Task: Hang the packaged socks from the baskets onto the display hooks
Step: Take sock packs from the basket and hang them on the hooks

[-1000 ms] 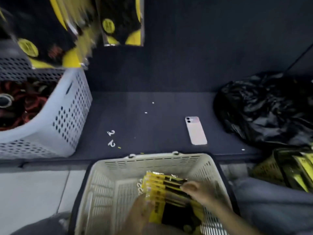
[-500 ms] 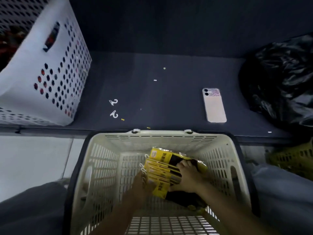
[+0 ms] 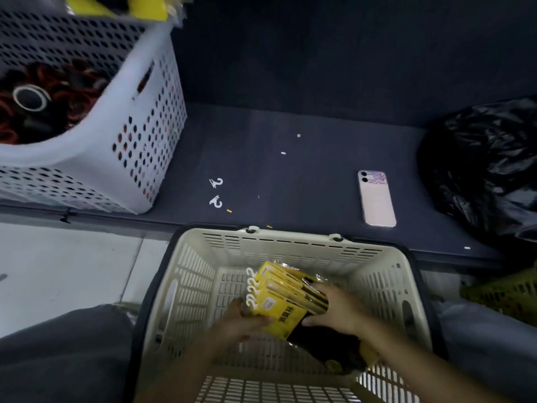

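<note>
Sock packs gathered in the near basket
Left hand [image 3: 242, 321] and right hand [image 3: 338, 311] both grip the stacked sock packs [image 3: 283, 296] (white hooks leftward) inside the cream basket [image 3: 290, 245].

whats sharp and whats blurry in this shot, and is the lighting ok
Head view: dim overall, the dark shelf nearly featureless; the white basket at upper left is motion-smeared, while the yellow sock packs and the phone read fairly sharp; the black bag shows glossy highlights; the wide angle bows the cream basket rim.
</note>
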Tool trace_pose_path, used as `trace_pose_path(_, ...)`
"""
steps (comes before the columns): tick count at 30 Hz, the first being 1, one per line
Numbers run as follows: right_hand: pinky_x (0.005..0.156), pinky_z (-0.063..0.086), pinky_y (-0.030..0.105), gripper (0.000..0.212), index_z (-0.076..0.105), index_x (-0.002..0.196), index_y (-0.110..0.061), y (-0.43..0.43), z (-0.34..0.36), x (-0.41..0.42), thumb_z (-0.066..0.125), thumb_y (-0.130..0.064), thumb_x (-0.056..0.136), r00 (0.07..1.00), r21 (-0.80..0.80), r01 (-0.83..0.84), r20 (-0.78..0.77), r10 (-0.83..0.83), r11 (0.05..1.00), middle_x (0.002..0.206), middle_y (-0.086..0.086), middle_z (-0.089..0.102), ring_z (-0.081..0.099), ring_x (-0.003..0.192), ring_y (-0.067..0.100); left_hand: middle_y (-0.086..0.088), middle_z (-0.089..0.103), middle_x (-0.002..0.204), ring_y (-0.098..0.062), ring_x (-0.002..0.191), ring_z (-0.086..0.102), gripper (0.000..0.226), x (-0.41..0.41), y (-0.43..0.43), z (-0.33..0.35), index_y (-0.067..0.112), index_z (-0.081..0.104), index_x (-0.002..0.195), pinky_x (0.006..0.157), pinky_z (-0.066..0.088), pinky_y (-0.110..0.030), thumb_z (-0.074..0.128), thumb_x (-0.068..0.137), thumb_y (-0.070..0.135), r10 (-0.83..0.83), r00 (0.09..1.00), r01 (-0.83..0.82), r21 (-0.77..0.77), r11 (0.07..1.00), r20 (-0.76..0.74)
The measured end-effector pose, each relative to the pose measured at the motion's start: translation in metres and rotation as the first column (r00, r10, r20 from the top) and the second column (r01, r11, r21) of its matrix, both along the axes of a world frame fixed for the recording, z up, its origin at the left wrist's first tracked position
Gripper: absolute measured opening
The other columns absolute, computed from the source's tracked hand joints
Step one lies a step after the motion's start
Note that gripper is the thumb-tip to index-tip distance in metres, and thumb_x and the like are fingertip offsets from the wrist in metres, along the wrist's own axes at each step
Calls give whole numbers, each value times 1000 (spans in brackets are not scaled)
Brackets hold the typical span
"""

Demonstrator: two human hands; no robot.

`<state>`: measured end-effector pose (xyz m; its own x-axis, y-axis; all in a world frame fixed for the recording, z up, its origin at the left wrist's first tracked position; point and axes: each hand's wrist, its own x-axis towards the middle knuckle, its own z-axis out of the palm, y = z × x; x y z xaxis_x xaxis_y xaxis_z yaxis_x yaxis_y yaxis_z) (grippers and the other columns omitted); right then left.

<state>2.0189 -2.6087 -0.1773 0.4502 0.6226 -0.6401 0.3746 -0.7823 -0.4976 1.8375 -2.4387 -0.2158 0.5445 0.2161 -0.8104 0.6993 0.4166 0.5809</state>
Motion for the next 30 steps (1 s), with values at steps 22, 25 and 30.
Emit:
trace_pose_path(22,94,47,30,33,68,110,-40,58,372,-14,53,-51,82,939,816,332,-333,-84,473,114,-6,71,65,108,10,14,72,105,-7,102,67,77,33,52,381,31,61,110,96,48,-30,88,43,58,-126,742,-194,390,900,659)
trace_pose_path(25,94,49,35,42,70,108,-29,78,402,-16,64,-47,71,943,869,332,-300,-144,367,105,-3,74,68,103,13,15,74,97,-7,96,69,63,37,63,410,32,61,103,87,53,-28,92,50,41,-91,684,-283,377,882,724)
trace_pose_path(30,80,51,26,41,71,103,-20,113,437,-8,68,-39,67,924,903,357,-304,-233,239,95,-2,76,71,91,11,4,76,87,-8,74,72,63,49,87,434,18,66,100,52,52,-13,88,41,23,10,595,-385,274,881,804)
